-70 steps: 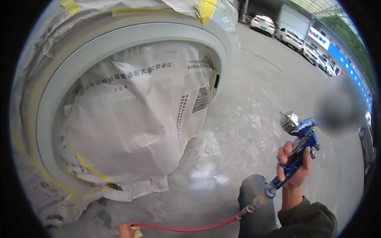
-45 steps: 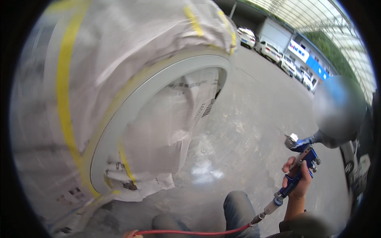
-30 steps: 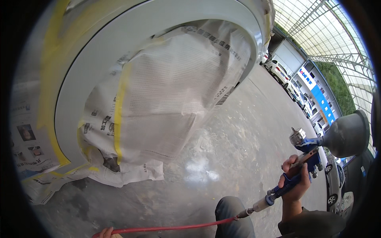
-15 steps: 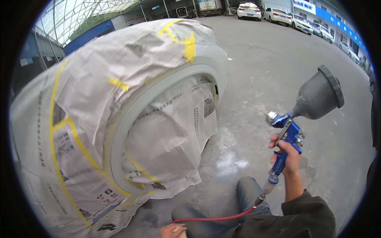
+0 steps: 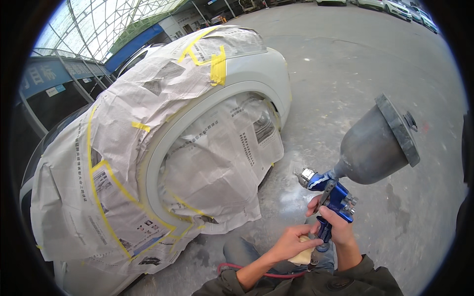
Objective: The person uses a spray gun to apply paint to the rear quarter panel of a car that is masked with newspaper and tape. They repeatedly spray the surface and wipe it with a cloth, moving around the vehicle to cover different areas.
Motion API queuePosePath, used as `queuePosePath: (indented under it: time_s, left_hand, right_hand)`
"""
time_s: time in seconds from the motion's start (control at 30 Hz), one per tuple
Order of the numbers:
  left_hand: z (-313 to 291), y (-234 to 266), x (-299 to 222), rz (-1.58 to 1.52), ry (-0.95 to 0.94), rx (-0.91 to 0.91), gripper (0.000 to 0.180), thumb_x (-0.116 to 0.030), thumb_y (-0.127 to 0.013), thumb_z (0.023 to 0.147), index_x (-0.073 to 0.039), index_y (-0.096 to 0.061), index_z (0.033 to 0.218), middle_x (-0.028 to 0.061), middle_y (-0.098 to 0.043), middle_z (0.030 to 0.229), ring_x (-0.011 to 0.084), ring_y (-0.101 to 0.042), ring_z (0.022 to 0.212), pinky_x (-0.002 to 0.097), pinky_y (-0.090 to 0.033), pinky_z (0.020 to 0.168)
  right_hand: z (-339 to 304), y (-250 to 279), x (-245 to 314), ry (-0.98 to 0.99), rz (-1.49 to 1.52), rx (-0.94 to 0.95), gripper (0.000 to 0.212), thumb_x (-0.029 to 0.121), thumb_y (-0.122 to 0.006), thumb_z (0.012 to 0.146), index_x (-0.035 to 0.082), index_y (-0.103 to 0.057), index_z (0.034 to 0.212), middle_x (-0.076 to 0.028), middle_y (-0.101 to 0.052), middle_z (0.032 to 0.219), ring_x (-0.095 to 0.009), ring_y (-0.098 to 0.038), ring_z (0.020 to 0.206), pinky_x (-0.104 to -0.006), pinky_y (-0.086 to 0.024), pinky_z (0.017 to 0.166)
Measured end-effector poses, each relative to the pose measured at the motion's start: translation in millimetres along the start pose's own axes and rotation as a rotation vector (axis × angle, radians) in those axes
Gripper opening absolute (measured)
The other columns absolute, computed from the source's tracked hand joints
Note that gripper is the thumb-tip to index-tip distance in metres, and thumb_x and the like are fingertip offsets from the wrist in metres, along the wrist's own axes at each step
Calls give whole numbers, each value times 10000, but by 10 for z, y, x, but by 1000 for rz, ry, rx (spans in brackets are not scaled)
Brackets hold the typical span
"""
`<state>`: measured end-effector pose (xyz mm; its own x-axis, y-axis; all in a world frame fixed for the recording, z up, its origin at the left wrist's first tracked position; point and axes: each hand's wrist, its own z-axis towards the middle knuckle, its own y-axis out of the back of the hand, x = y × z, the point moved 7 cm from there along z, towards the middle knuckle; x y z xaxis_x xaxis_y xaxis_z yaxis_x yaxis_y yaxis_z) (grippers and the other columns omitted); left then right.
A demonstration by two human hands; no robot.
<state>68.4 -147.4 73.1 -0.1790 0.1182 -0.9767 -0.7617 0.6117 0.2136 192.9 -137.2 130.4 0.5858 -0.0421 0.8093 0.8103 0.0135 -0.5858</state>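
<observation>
Blue metal spray gun point(image 5: 337, 196) with a round grey cup point(image 5: 368, 148), right of the newspaper-masked white car point(image 5: 254, 66)! Right hand point(image 5: 341, 229) grips its handle point(image 5: 324, 231); left hand point(image 5: 290, 243) clutches a folded cream cloth point(image 5: 302, 256), fingers at the handle's lower end.

Dark olive sleeves point(image 5: 369, 280); blue jeans point(image 5: 239, 250)

Concrete floor point(image 5: 340, 64), grey, scuffed, with pale specks. Row of parked white cars point(image 5: 397, 10) along upper right, partly cropped by the rim. Upper left: translucent roof point(image 5: 101, 24) on steel framework; strip of greenery point(image 5: 131, 35) beneath it, above a blue wall point(image 5: 133, 48). Far left: blue banner point(image 5: 42, 74) with pale lettering, small white sign point(image 5: 56, 91). Dark object point(image 5: 466, 143) at right edge, cropped; kind unclear.
</observation>
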Motion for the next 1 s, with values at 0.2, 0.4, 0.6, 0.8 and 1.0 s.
queuePosePath:
  time_s: [0.2,0.4,0.6,0.8,1.0]
  left_hand:
    - [-35,-90,66,-132,271,-24,243,-140,-762,802,-4,-685,989,60,-682,1022,96,-591,932,277,-474,824]
    - [-78,-116,-24,34,-7,-100,238,-165,-712,851,8,-686,1012,95,-700,916,140,-631,846,275,-483,767]
    - [-120,-117,31,30,28,-71,268,-175,-680,880,23,-674,1060,129,-689,950,178,-646,880,292,-487,786]
    - [-138,-64,-54,86,10,-71,298,-189,-666,893,25,-654,1100,137,-669,991,210,-643,895,299,-484,799]
    - [-87,-60,-137,43,-106,-1,257,-190,-633,910,15,-653,1063,120,-630,890,251,-616,819,328,-473,739]
  right_hand:
    - [8,110,65,-16,37,32,276,125,-593,891,-38,-580,1113,-141,-634,1047,-210,-645,923,-279,-580,619]
    - [-33,-46,133,111,171,242,527,168,-603,882,-16,-416,1340,-185,-512,1304,-279,-544,1184,-359,-587,756]
    - [13,143,-136,1,-60,132,434,282,-554,943,-36,-489,1231,-159,-567,1165,-236,-599,1039,-307,-598,641]
    - [75,40,-46,4,59,71,261,174,-566,941,-34,-574,1098,-119,-623,999,-186,-637,880,-279,-582,569]
    - [36,84,-94,57,-58,66,313,229,-516,939,-64,-522,1051,-170,-592,894,-188,-618,639,-254,-553,447]
